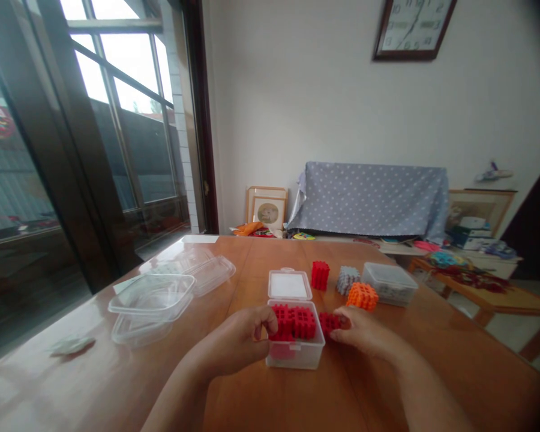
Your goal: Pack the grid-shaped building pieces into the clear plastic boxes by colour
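Note:
An open clear plastic box (297, 357) stands in front of me with its lid (290, 284) tipped back on the far side. Red interlocking lattice blocks (304, 323) fill it up to the rim. At the box's left edge my left hand (240, 336) has its fingers curled in; the fingertips overlap the rim and the nearest red block, and what they pinch is hidden. Just right of the box, my right hand (369, 333) pinches another red block (328, 324) between thumb and fingers, low over the table.
Beyond the right hand are an orange block (362, 296), a grey block (347, 279), a standing red block (320, 275) and a closed clear container (390, 284). Clear tubs (153, 300) lie at left near a small pale packet (72, 344). A wooden table (247, 396) carries everything.

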A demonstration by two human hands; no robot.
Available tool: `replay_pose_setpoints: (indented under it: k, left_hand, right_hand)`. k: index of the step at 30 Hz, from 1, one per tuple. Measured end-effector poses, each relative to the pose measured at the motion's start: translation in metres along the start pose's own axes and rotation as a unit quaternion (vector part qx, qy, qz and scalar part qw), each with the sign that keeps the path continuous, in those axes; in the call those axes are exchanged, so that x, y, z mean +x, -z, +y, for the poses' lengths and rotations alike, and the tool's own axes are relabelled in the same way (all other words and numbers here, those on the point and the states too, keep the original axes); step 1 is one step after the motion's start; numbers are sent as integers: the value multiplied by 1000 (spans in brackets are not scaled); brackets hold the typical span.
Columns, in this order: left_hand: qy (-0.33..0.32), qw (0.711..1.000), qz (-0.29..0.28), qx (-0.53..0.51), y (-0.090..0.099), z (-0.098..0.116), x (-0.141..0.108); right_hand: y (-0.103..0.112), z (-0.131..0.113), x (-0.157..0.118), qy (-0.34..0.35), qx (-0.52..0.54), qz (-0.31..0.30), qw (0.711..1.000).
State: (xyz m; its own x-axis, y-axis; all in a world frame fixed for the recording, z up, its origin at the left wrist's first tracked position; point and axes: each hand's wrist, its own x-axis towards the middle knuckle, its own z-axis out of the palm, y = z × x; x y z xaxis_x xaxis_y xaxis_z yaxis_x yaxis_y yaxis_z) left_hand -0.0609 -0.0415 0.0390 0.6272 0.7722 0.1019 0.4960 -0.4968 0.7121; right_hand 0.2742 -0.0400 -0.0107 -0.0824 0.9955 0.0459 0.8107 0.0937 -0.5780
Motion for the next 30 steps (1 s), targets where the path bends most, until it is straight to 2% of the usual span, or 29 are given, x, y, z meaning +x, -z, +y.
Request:
replay_pose_setpoints:
  k: [3, 7, 12, 15, 17, 22, 26, 30]
  left_hand:
    - [3, 1000, -1, 0, 0, 1, -1]
    - [7, 1000, -9, -3, 1, 1, -2]
    - [1, 1000, -8, -2, 1, -1, -2]
    - [-2, 1000, -3, 0, 0, 0, -3]
    - [-5, 1000, -1, 6, 1, 2, -4]
    - [-11, 1000, -2, 28, 4, 7, -6]
    - [-17, 999, -1, 27, 6, 8, -7]
    - [-19, 1000, 1, 24, 4, 5, -8]
  right_hand:
    - [1, 0, 0, -3, 25, -19, 1000]
    - [1, 0, 0, -10, 53, 28, 998]
    - [11, -6, -1, 55, 101, 64, 991]
    - [19, -18, -4, 62, 136, 128, 980]
    - [17, -32, -7, 68, 161, 148, 973]
    - [-14, -73, -17, 95, 241, 101, 960]
    - [-33, -94, -22, 125, 188, 75, 971]
    - [-35, -102, -24, 168, 125, 52, 976]
